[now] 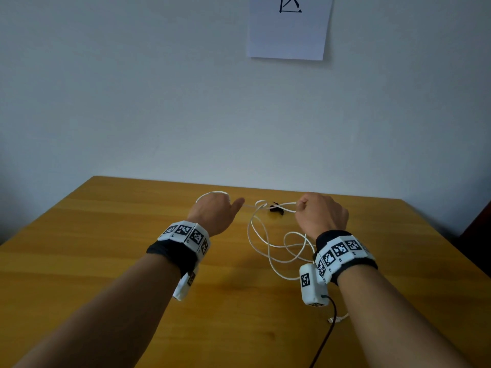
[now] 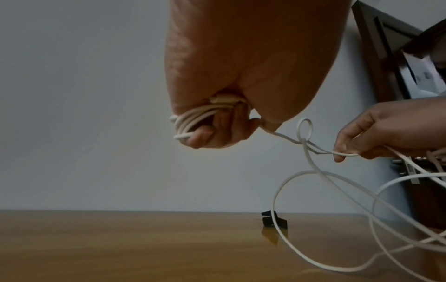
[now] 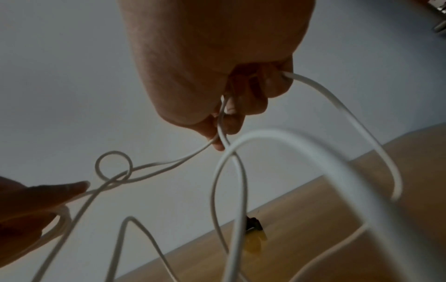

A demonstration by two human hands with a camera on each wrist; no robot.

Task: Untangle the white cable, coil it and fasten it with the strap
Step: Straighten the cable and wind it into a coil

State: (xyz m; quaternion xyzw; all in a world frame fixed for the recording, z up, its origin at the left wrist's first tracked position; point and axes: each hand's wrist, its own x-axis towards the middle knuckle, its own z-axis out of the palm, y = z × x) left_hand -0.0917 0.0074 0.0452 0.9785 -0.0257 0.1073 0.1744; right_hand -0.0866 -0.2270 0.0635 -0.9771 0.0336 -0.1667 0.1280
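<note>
Left hand point(image 1: 215, 211) fingers curled round several turns of white cable point(image 1: 259, 236), thumb out along a strand; right hand point(image 1: 320, 212) fingers and thumb pinch a doubled strand. Between the hands, raised above the wooden table point(image 1: 106, 235), the cable makes a small loop knot, loose loops hanging below the right hand. Black strap point(image 1: 276, 209) lies on the table beyond the knot, apart from both hands.

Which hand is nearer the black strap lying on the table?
Right, by the head view. The right hand holds the white cable just beside and above the strap; the left hand, gripping coiled turns, is farther off to the strap's left. Neither touches it.
</note>
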